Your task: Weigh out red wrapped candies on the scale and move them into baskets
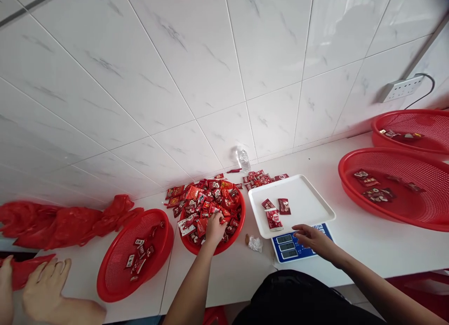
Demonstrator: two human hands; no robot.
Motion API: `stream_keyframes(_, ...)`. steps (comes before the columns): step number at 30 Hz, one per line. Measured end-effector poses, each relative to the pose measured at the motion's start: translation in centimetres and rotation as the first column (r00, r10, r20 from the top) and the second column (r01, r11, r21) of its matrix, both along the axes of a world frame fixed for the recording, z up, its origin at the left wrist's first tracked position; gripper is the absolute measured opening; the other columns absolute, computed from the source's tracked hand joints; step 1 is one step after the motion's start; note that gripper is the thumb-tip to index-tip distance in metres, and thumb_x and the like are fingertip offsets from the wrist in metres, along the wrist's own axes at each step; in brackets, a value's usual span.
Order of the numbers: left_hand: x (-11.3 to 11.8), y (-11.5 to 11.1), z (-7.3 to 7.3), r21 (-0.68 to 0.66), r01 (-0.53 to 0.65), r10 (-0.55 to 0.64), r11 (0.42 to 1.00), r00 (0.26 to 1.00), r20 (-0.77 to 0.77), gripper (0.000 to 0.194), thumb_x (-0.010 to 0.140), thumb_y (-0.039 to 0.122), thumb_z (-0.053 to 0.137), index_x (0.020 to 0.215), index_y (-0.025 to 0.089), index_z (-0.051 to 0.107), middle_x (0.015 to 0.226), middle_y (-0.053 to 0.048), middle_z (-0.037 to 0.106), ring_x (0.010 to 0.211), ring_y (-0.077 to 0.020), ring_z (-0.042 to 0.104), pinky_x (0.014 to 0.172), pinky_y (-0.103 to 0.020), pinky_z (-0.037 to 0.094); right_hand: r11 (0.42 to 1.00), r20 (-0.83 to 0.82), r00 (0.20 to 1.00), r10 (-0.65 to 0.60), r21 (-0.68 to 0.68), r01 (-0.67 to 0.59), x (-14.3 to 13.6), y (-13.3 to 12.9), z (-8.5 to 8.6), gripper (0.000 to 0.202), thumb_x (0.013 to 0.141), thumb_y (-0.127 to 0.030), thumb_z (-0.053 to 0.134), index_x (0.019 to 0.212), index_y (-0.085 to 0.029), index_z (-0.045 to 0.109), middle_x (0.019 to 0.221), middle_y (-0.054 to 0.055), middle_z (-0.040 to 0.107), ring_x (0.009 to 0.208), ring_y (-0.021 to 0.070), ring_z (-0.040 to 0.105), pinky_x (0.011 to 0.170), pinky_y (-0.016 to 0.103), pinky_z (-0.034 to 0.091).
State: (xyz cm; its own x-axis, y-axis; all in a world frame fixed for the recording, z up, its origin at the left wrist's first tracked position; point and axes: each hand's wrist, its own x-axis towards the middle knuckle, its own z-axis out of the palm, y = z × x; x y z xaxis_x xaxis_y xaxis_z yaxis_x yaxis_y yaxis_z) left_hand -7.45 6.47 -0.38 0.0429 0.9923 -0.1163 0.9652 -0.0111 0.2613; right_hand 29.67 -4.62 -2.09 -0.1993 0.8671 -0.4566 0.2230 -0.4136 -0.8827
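White tiles (270,54) with grey veining are filling the upper frame, thin seams (235,44) running aslant between them; soft glare (354,16) is glinting off the tiles at upper right; a grey strip (35,3) is crossing the upper-left corner; a socket strip (401,89) is sitting by the wall at right, its dark cable (432,84) looping; a white table (224,278) is stretching along the wall; pale floor (368,310) is showing at bottom right.
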Motion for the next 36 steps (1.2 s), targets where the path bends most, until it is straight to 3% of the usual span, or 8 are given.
stream_keyframes(5,1.2,0.8,-0.3,-0.051,-0.004,-0.003,0.999,0.991,-0.135,0.061,0.074,0.036,0.062,0.13,0.032,0.039,0.141,-0.009,0.033,0.124,-0.0311,0.037,0.086,-0.037,0.04,1.0,0.001,1.0,0.016,-0.001,-0.016,-0.4,0.1,-0.2,0.046,0.08,-0.055,0.05,0.113,-0.024,0.056,0.098,0.006,0.065,0.089,0.0215,0.062,0.077,0.033,0.049)
stream_keyframes(7,1.8,1.0,-0.7,-0.104,0.017,-0.036,0.994,0.982,-0.188,0.058,0.076,0.035,0.06,0.131,0.033,0.04,0.142,-0.009,0.031,0.123,-0.0331,0.036,0.085,-0.037,0.04,1.0,-0.009,1.0,0.021,-0.013,-0.021,-0.5,0.2,0.1,0.045,0.08,-0.055,0.051,0.113,-0.025,0.056,0.1,0.006,0.065,0.09,0.0219,0.062,0.078,0.033,0.049)
stream_keyframes(14,1.5,1.5,-0.7,-0.062,0.076,-0.084,0.995,0.988,-0.129,0.018,0.084,0.028,0.046,0.096,0.025,0.059,0.103,-0.006,0.056,0.093,-0.0218,0.054,0.069,-0.028,0.041,1.0,-0.043,0.999,0.009,-0.009,-0.009,0.1,0.0,-0.3,0.047,0.08,-0.057,0.05,0.114,-0.025,0.056,0.101,0.005,0.066,0.091,0.0217,0.062,0.08,0.033,0.049)
stream_keyframes(22,0.8,2.1,3.6,-0.022,-0.069,0.072,0.997,0.965,0.252,0.025,0.086,0.041,0.041,0.089,0.022,0.057,0.082,-0.002,0.06,0.074,-0.0155,0.056,0.063,-0.024,0.042,1.0,-0.027,1.0,-0.001,-0.019,0.0,0.3,0.1,-0.9,0.047,0.08,-0.056,0.05,0.114,-0.024,0.056,0.101,0.006,0.066,0.09,0.0217,0.062,0.077,0.033,0.049)
stream_keyframes(25,3.1,1.7,4.6,-0.153,-0.102,0.161,0.983,0.88,0.446,0.039,0.084,0.054,0.039,0.1,0.022,0.055,0.075,-0.001,0.06,0.062,-0.014,0.055,0.056,-0.024,0.042,1.0,-0.037,0.999,0.019,0.01,-0.019,-0.1,0.3,0.1,0.046,0.081,-0.054,0.049,0.113,-0.023,0.056,0.1,0.006,0.066,0.09,0.0215,0.062,0.077,0.032,0.049)
stream_keyframes(27,5.5,1.4,4.6,-0.222,-0.024,0.14,0.975,0.839,0.526,0.043,0.082,0.056,0.041,0.102,0.021,0.055,0.078,-0.002,0.062,0.062,-0.0138,0.056,0.055,-0.023,0.043,0.999,-0.031,0.999,0.027,0.026,-0.026,-0.3,0.5,0.7,0.045,0.081,-0.054,0.049,0.114,-0.023,0.056,0.1,0.006,0.066,0.089,0.0214,0.062,0.077,0.032,0.049)
stream_keyframes(31,10.5,0.8,3.2,-0.233,0.156,0.0,0.96,0.831,0.556,0.039,0.078,0.049,0.053,0.102,0.018,0.056,0.091,-0.005,0.063,0.078,-0.0156,0.059,0.069,-0.025,0.046,0.999,-0.008,0.999,0.032,0.021,-0.032,-0.4,0.8,1.3,0.048,0.08,-0.055,0.049,0.115,-0.022,0.056,0.104,0.007,0.066,0.093,0.0226,0.062,0.077,0.032,0.049)
stream_keyframes(36,13.5,0.8,1.0,-0.281,0.174,-0.022,0.944,0.881,0.472,0.049,0.073,0.03,0.064,0.119,0.018,0.05,0.102,-0.008,0.063,0.086,-0.0181,0.059,0.078,-0.029,0.045,1.0,-0.037,0.999,0.026,0.013,-0.025,0.5,0.8,0.9,0.049,0.081,-0.056,0.048,0.117,-0.023,0.054,0.106,0.006,0.066,0.096,0.0225,0.062,0.08,0.032,0.049)
